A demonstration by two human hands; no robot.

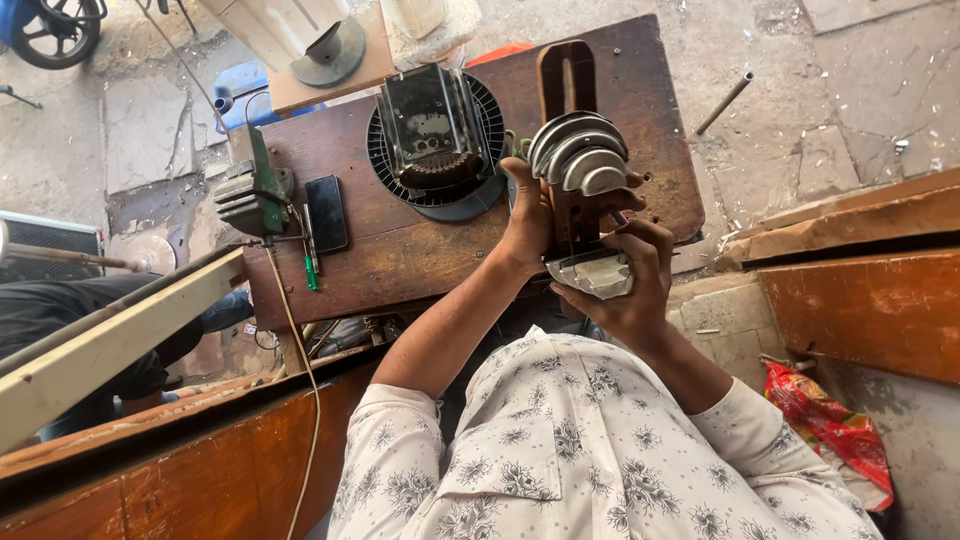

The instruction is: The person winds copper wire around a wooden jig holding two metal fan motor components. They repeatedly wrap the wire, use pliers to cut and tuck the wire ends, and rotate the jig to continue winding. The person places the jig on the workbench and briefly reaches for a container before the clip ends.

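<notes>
A metal device with stepped silver pulley discs [580, 155] and a wooden upright frame [566, 80] stands at the near edge of a dark wooden table [420, 255]. My left hand [528, 215] grips the device's left side just below the discs. My right hand [630, 275] wraps around its lower right part, holding a shiny grey metal piece [598, 273] at the bottom. Both arms wear white flower-patterned sleeves.
On the table sit a black round fan-like grille with a metal box on it [435, 135], a dark phone [326, 212], a green pen [311, 270] and a green vise-like tool [255, 190]. Wooden planks [860, 250] lie right; a red packet [835, 430] is on the ground.
</notes>
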